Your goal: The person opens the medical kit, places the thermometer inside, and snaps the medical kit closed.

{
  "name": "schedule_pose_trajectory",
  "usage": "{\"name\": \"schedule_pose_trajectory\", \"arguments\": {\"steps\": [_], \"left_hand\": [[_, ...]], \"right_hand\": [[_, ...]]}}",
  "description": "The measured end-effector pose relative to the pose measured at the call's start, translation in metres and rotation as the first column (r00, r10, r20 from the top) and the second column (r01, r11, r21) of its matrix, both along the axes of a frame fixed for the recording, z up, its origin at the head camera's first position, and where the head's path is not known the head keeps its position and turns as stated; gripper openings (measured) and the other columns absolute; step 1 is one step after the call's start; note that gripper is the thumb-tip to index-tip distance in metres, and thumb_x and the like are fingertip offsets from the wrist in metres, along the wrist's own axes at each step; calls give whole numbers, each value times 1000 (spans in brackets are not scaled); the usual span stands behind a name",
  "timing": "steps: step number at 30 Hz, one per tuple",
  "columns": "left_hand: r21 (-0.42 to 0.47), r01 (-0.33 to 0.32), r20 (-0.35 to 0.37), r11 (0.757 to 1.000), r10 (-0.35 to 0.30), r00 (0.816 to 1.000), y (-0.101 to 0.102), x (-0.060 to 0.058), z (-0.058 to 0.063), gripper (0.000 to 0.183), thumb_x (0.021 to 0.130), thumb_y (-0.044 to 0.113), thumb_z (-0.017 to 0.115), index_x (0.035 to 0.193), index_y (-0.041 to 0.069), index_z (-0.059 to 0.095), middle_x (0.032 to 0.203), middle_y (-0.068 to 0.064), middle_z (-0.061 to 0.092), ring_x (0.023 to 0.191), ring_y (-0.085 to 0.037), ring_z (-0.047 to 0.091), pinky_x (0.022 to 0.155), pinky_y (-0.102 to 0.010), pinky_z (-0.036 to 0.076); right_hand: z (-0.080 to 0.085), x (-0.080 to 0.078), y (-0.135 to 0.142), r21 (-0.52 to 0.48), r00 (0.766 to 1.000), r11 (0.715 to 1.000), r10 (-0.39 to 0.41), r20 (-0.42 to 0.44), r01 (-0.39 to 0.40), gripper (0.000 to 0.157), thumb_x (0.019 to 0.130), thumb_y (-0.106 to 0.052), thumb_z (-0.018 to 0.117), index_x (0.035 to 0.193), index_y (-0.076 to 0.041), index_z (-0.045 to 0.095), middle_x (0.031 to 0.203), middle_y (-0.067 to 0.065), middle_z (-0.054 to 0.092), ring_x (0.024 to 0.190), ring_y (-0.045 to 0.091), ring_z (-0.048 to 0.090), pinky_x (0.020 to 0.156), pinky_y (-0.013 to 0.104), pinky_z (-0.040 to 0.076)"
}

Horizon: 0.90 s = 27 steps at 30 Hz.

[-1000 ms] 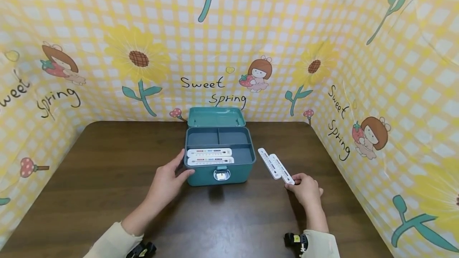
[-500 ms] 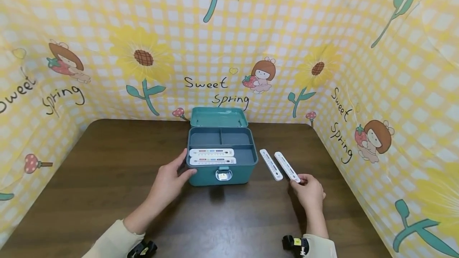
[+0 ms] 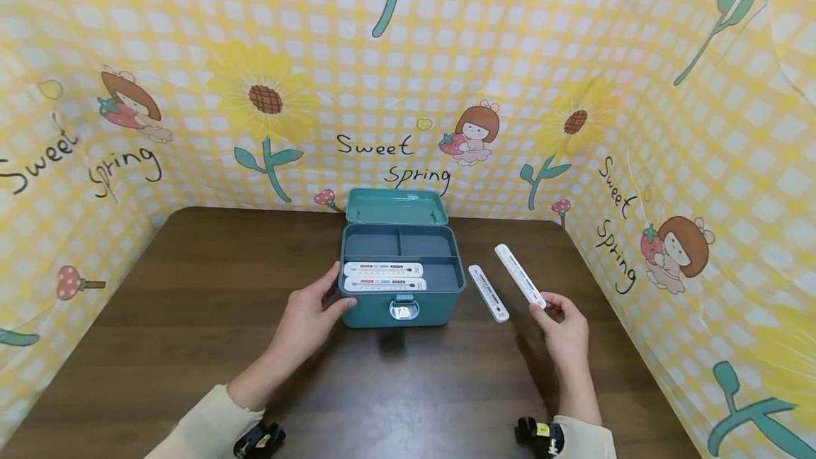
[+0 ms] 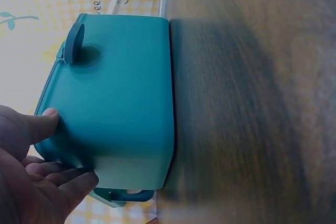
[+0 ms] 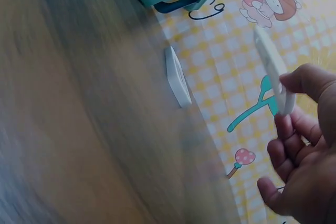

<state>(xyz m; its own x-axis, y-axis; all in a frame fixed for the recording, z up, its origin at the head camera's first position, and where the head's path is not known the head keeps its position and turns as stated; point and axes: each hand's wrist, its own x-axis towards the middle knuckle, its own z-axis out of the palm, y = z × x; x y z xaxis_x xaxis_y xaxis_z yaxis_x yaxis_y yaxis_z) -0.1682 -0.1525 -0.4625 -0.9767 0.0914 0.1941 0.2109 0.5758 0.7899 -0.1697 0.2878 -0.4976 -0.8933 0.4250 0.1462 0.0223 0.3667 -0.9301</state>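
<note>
A teal storage box [image 3: 395, 309] stands with its lid raised. Two white thermometers [image 3: 382, 270] with coloured bands lie side by side in its front compartment. My left hand [image 3: 306, 321] holds the box's front left corner, thumb on the front and fingers along the side, as the left wrist view also shows. Between thumb and fingers of my right hand [image 3: 564, 331], a white thermometer [image 3: 519, 275] is pinched at its near end and slants up off the table. Another thermometer [image 3: 489, 294] lies on the table, between the box and that hand.
The box's lid [image 3: 397, 207] leans back near the patterned cloth wall [image 3: 287, 176]. Cloth also rises along the table's left and right sides. Two compartments [image 3: 370, 241] at the back of the box hold nothing. The table [image 3: 223, 289] is dark wood.
My right hand has separated one thermometer from the one beside it and lifted it off the table, slightly right and away from me. My left hand stays at the box corner.
</note>
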Motion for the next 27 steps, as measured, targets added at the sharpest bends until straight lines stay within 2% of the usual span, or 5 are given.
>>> {"name": "schedule_pose_trajectory", "arguments": {"steps": [4,8,16,23,27], "left_hand": [[-3,-8,-10,1000,8,1000,0,1,1,77,93,30,77,157,7,40,155,-12,47,140,-28,49,105,-48,50],[-10,-20,-12,1000,20,1000,1,0,4,77,93,29,78,156,7,41,154,-13,48,139,-27,51,105,-49,50],[-7,-20,-6,1000,20,1000,2,0,4,77,92,28,79,155,5,42,154,-13,49,139,-27,51,106,-47,49],[8,-24,-5,1000,24,1000,0,1,4,77,91,27,80,156,6,42,154,-13,49,139,-27,52,105,-47,49],[12,-28,-6,1000,28,1000,0,2,4,77,91,26,80,155,5,43,153,-13,50,138,-28,52,105,-46,49]], "right_hand": [[8,-1,1,-17,998,998,52,-42,-52,31,89,-8,80,118,0,70,101,-1,66,92,3,59,77,12,49],[23,2,-2,10,993,995,99,-61,-98,32,89,-3,78,119,4,69,109,10,68,97,5,59,83,11,48],[57,13,-11,111,979,977,192,-69,-184,29,88,3,75,115,10,68,106,20,67,93,9,59,81,11,44],[64,7,-8,164,953,948,289,-91,-272,29,90,1,75,116,9,67,108,21,66,96,11,59,82,10,46],[62,-1,-3,210,936,927,338,-99,-312,28,90,0,75,116,7,68,110,21,66,98,13,58,85,15,44]]}}
